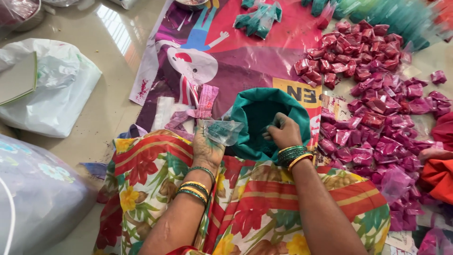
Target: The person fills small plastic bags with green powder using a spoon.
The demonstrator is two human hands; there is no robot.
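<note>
Hands, two, both with stacked green and gold bangles at the wrist. Left hand (206,150) pinches a small clear plastic pouch (223,131) dusted with green powder, fingers closed on its lower edge, mouth of the pouch toward the sack. Right hand (283,132) is bunched, fingertips together, inside the open mouth of a teal cloth sack of green powder (257,111); whether it holds powder cannot be told. Sack sits on the floor just ahead of the lap, rim rolled down.

Filled pink powder packets (373,108): one large heap to the right, too many and too overlapped to count. Green packets (258,19): one small cluster at the far edge, blurred. One printed vinyl sheet (236,61) under everything. One white plastic bag (52,89) to the left on the tiled floor (113,42).

Orange cloth (439,174) at the right edge, cut off. Top right corner smeared by motion. Open floor lies left of the sheet; right side crowded.
</note>
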